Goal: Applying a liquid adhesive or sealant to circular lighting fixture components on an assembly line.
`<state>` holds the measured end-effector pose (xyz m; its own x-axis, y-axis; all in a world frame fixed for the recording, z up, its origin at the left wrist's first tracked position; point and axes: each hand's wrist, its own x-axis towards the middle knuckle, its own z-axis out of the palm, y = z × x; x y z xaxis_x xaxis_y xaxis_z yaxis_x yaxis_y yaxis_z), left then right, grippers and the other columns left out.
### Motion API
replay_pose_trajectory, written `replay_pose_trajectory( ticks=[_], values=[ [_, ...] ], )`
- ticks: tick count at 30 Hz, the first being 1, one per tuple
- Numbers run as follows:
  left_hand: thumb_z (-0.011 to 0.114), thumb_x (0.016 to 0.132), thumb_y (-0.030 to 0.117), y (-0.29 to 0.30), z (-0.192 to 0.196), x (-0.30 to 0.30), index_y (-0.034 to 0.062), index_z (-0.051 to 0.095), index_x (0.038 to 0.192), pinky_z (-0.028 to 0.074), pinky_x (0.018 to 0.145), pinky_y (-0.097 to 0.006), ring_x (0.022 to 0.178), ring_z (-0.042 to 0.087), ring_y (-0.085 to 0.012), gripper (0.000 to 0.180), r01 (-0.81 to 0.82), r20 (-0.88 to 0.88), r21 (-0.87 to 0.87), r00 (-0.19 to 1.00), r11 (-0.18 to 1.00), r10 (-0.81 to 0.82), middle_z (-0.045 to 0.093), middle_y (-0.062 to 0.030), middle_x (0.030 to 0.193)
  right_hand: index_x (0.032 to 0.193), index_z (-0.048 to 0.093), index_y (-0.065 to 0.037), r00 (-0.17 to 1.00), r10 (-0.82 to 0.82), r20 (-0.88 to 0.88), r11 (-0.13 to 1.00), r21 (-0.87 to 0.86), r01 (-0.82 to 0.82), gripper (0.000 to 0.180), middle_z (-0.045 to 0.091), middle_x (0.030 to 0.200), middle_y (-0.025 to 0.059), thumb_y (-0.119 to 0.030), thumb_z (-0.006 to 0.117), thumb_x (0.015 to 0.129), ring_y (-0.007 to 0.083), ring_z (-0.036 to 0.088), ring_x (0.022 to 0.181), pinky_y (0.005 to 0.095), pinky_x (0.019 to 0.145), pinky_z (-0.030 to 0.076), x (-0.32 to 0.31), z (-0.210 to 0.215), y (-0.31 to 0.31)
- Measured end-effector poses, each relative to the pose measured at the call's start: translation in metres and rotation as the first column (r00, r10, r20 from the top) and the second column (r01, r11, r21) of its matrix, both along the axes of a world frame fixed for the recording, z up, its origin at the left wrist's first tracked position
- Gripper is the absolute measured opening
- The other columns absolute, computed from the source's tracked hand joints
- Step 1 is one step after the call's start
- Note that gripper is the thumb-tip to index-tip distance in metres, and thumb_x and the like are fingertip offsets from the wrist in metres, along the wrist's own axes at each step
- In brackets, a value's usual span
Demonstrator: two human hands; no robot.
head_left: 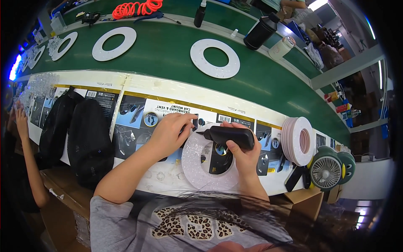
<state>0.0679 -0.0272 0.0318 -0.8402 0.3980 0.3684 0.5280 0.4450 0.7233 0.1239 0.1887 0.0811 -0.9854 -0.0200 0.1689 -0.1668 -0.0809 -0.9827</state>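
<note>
My right hand (245, 157) is wrapped round a black squeeze bottle (231, 136), which lies nearly level with its narrow nozzle pointing left. Below the bottle, a flat white speckled ring (194, 166) rests on the printed sheets, partly covered by my right hand and the bottle. My left hand (170, 134) is just left of the nozzle, over the ring's far left edge. Its thumb and forefinger are bent toward each other; whatever may be between them is too small to make out.
A stack of white rings (289, 140) stands right, beside a green fan (325, 174). Black pouches (90, 138) lie left. More rings (234, 63) lie on the green belt (168, 54), with a large black bottle (260, 31) behind. Another person's hand (21, 119) is far left.
</note>
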Motion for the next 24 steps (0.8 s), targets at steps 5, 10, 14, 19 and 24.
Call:
replay_pose_trajectory(
  ticks=[5, 10, 14, 19, 24],
  values=[
    [0.057, 0.084, 0.001, -0.0014, 0.0007, 0.0010, 0.0048, 0.059, 0.111, 0.046, 0.080, -0.037, 0.085, 0.062, -0.0264, 0.027, -0.007, -0.009, -0.003, 1.000, 1.000, 0.007, 0.068, -0.0047, 0.086, 0.121, 0.052, 0.006, 1.000, 0.006, 0.007, 1.000, -0.002, -0.006, 0.044, 0.060, 0.119, 0.0204, 0.004, 0.068, 0.081, 0.0254, 0.058, 0.113, 0.0340, 0.097, 0.046, -0.0001, 0.0009, -0.0011],
    [0.057, 0.084, 0.001, -0.0013, 0.0000, 0.0012, 0.0044, 0.059, 0.111, 0.046, 0.081, -0.037, 0.086, 0.062, -0.0263, 0.027, -0.005, 0.003, 0.002, 1.000, 1.000, 0.005, 0.068, -0.0049, 0.085, 0.122, 0.052, 0.006, 1.000, -0.003, 0.015, 1.000, 0.004, 0.003, 0.045, 0.061, 0.118, 0.0201, 0.003, 0.069, 0.081, 0.0250, 0.058, 0.113, 0.0337, 0.098, 0.046, 0.0005, 0.0018, -0.0017],
    [0.057, 0.083, 0.001, -0.0016, -0.0019, 0.0009, 0.0045, 0.059, 0.111, 0.046, 0.082, -0.037, 0.086, 0.062, -0.0264, 0.028, -0.004, 0.000, -0.003, 1.000, 1.000, 0.004, 0.068, -0.0053, 0.086, 0.122, 0.052, 0.006, 1.000, -0.010, 0.015, 1.000, -0.002, 0.010, 0.045, 0.061, 0.118, 0.0203, 0.002, 0.069, 0.081, 0.0248, 0.058, 0.113, 0.0337, 0.098, 0.046, 0.0004, 0.0005, -0.0018],
    [0.057, 0.083, 0.001, -0.0010, 0.0008, 0.0007, 0.0044, 0.059, 0.111, 0.046, 0.082, -0.038, 0.086, 0.062, -0.0265, 0.028, -0.007, -0.001, -0.011, 1.000, 1.000, 0.007, 0.068, -0.0055, 0.086, 0.122, 0.052, 0.007, 1.000, -0.016, 0.000, 1.000, 0.016, 0.016, 0.044, 0.061, 0.118, 0.0207, 0.002, 0.068, 0.081, 0.0250, 0.058, 0.112, 0.0339, 0.098, 0.046, -0.0004, 0.0034, -0.0016],
    [0.057, 0.083, 0.001, -0.0016, 0.0006, 0.0008, 0.0041, 0.059, 0.111, 0.046, 0.082, -0.038, 0.086, 0.062, -0.0267, 0.027, -0.001, 0.028, -0.008, 1.000, 1.000, 0.001, 0.067, -0.0058, 0.085, 0.122, 0.052, 0.007, 1.000, -0.030, -0.007, 0.999, 0.014, 0.030, 0.044, 0.061, 0.117, 0.0215, 0.001, 0.068, 0.082, 0.0260, 0.059, 0.111, 0.0351, 0.097, 0.046, -0.0015, -0.0011, -0.0001]
  ],
)
